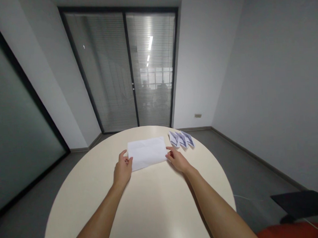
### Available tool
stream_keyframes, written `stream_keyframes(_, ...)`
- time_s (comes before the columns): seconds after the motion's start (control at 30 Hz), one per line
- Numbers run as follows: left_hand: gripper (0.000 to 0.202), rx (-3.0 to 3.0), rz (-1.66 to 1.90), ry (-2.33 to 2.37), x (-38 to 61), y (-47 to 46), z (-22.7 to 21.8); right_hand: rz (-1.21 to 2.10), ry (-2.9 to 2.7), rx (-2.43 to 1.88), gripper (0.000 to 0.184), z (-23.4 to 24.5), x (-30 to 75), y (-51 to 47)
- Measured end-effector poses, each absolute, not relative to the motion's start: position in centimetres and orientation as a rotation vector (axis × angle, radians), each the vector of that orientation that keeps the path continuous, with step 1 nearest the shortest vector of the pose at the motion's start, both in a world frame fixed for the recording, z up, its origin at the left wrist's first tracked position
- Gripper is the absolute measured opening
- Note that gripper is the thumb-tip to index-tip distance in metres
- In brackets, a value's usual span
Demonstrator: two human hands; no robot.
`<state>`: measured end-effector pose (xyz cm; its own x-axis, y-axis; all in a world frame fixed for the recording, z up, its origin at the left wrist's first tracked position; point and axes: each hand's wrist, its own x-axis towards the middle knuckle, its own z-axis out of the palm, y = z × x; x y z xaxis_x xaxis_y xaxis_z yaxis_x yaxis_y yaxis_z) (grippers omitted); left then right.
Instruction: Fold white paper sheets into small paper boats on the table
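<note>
A white sheet of paper (pixel 147 154) with faint creases spans the gap between my two hands, over the round table. My left hand (pixel 123 168) grips its left edge, thumb on top and the other fingers curled beside it. At the opposite edge, my right hand (pixel 178 160) pinches the lower right corner between thumb and fingers. Just beyond my right hand lie folded white paper pieces (pixel 181 139), set side by side in an overlapping row.
The round cream table (pixel 154 207) fills the foreground. A dark flat object (pixel 302 202) and something red (pixel 293 231) are at the lower right, with a thin white cable nearby. Glass doors with blinds (pixel 101 72) stand beyond the table, and a frosted panel (pixel 19 121) is at left.
</note>
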<state>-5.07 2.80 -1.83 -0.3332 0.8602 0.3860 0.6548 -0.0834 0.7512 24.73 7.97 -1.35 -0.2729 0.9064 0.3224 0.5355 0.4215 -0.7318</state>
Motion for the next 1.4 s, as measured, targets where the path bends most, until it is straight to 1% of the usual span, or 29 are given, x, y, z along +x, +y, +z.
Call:
stream_keyframes(0.27,0.050,1.683,1.276,2.053,-5.2,2.4,-1.7,0.630,-1.968,-1.233,0.041,-1.1,24.5,7.6)
stream_keyframes(0.5,0.047,1.663,1.184,2.114,-5.3,2.4,-1.7,0.609,-2.002,-1.274,0.045,0.0,24.2,6.8)
stream_keyframes(0.7,0.046,2.022,1.273,2.038,-5.3,2.7,-2.9,0.569,-2.039,-1.331,0.048,0.6,24.1,6.3)
stream_keyframes(0.8,0.046,2.136,1.217,1.988,-5.1,2.7,-3.5,0.551,-2.044,-1.365,0.051,0.8,24.1,6.2)
stream_keyframes(0.97,0.050,2.207,1.080,1.926,-4.7,2.6,-4.0,0.581,-2.059,-1.410,0.050,0.7,24.3,6.4)
stream_keyframes(1.07,0.049,2.244,1.003,1.894,-4.6,2.5,-4.0,0.631,-2.056,-1.419,0.047,0.5,24.4,6.5)
stream_keyframes(1.2,0.049,2.298,0.920,1.798,-4.5,2.3,-3.8,0.651,-2.058,-1.422,0.038,0.6,24.4,6.5)
stream_keyframes(1.33,0.051,2.353,0.797,1.709,-4.2,1.7,-3.3,0.483,-2.034,-1.594,0.029,1.6,24.2,6.2)
stream_keyframes(1.4,0.051,2.376,0.750,1.682,-4.0,1.3,-3.0,0.374,-1.994,-1.662,0.028,2.2,23.9,5.9)
